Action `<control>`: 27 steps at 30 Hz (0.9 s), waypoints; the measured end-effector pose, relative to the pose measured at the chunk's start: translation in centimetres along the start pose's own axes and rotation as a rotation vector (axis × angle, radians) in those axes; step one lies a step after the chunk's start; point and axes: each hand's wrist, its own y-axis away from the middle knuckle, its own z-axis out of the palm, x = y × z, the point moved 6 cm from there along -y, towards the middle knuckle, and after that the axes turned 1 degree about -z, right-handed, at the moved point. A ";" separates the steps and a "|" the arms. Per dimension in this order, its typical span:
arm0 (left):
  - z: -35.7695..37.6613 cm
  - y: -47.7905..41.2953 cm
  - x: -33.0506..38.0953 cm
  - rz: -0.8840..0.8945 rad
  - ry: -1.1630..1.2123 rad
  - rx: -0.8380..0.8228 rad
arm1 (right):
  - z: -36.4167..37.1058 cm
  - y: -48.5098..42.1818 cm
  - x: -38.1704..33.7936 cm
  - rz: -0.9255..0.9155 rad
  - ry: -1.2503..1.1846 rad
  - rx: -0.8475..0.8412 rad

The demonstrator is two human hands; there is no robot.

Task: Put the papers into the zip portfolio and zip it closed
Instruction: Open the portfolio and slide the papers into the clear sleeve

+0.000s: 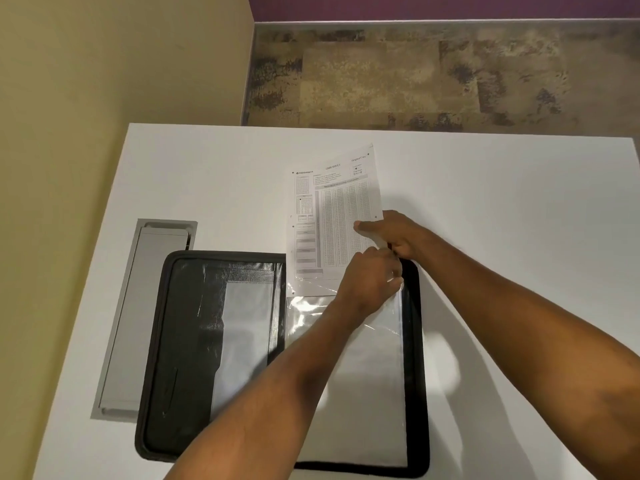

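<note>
A black zip portfolio [180, 341] lies open flat on the white table [207, 174]. Clear plastic sleeves [367, 375] fill its right half. A printed paper [332, 209] stands partly inside the top of a sleeve, most of it sticking out past the portfolio's far edge. My right hand [398, 237] pinches the paper's right edge. My left hand [370, 282] grips the clear sleeve's top right corner, just below the right hand. Whether more than one sheet is held cannot be told.
A grey cable tray cover [138, 317] is set into the table left of the portfolio. A beige wall [104, 64] runs along the left. Patterned carpet [415, 74] shows beyond the table's far edge.
</note>
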 end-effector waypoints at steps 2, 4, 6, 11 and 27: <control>-0.5 0.3 -0.1 -0.013 0.079 0.035 | -0.4 0.3 -0.6 -0.018 -0.007 -0.040; -0.8 0.4 -0.1 0.004 0.069 0.048 | -1.1 0.3 -1.1 -0.065 0.018 -0.018; -0.9 0.3 0.1 0.020 0.030 0.026 | -1.9 0.4 -1.3 -0.100 0.061 0.010; -0.8 -0.1 -0.3 0.006 -0.047 -0.032 | -3.0 0.6 -1.0 -0.098 0.083 -0.031; -0.2 -1.2 -0.9 -0.203 0.018 -0.077 | -3.8 1.5 -0.3 -0.063 0.051 0.016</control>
